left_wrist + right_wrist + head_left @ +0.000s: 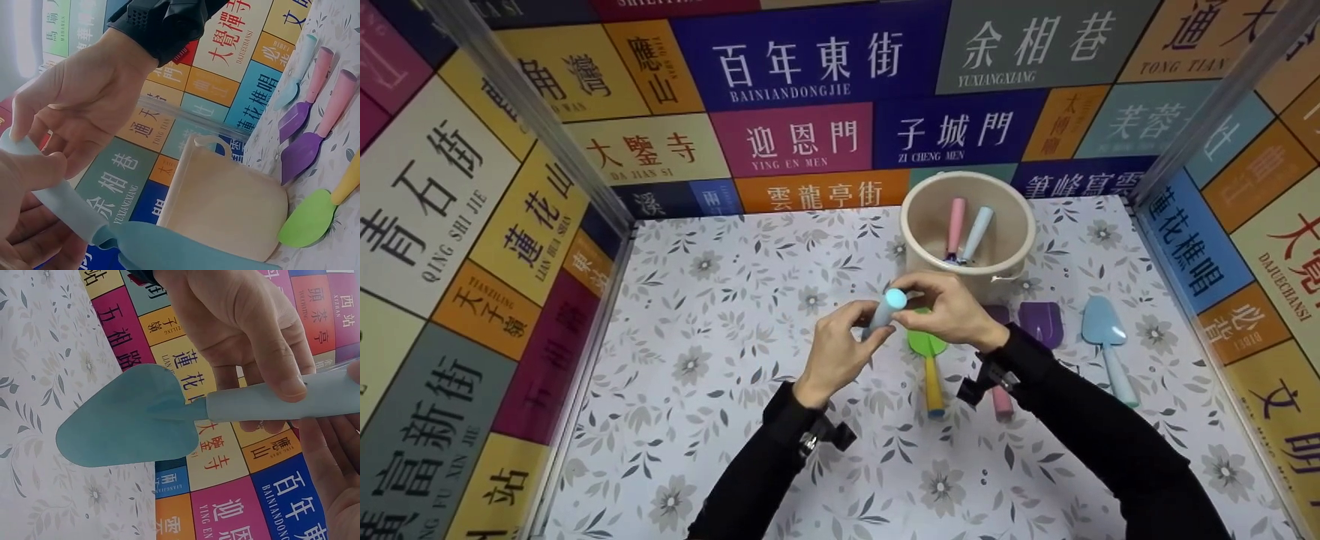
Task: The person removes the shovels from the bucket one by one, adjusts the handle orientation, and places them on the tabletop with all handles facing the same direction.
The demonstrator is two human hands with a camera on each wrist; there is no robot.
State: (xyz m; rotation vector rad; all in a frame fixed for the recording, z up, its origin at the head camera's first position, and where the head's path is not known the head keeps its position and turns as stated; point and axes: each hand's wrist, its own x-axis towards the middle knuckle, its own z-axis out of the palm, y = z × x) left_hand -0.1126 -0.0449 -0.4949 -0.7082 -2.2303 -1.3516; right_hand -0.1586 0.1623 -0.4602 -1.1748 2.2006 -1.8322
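Note:
A light blue hand trowel [129, 419] is held up over the table, its blade pointing down. My left hand [838, 346] grips its pale handle [885, 311], the thumb lying along it in the right wrist view. At the handle's top end, my right hand [949, 309] pinches with thumb and fingers, as the left wrist view [95, 84] shows. From above, the hands hide most of the blade. Just behind them stands a cream bucket [913, 225], holding a pink-handled tool [956, 225] and a light-blue-handled one [978, 231]; their heads are hard to make out.
Under the right hand lies a green trowel [928, 343] with a yellow handle. Two purple trowels [301, 156] with pink handles are partly covered by the right arm from above. Another light blue trowel [1104, 322] lies at right. Panels with printed signs [802, 60] enclose the floral tabletop.

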